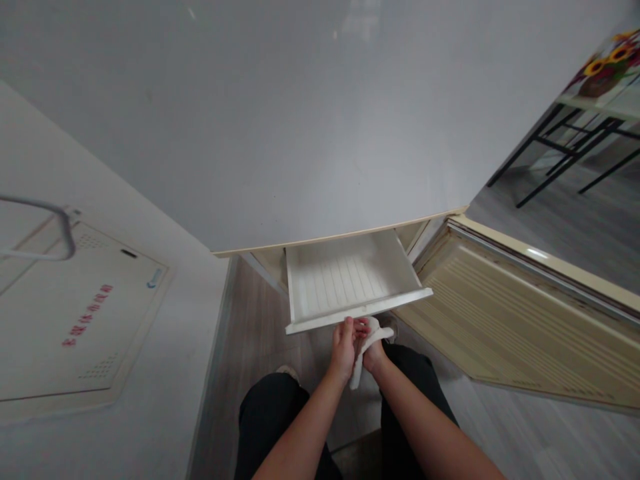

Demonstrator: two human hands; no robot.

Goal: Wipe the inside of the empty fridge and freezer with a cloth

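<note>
My right hand (375, 357) holds white cloth (357, 372); I cannot tell whether my left hand's (343, 351) bent fingers, nearer the drawer (325, 319) at twelve o'clock, pinch anything. Its lip runs nine-to-three.

Red Chinese characters (88, 316) on pale wall panel (55, 320) at left, single line slanting up toward right. Second and third look like 媒体; rest of line too blurred to read surely. Small blue logo (154, 279) on same panel, near its upper right corner; mark or lettering too small to make out. Faint reddish marks (583, 391) near lower edge of open cream door (505, 320) at right, possibly print, unreadable. No brand or number legible.
</note>
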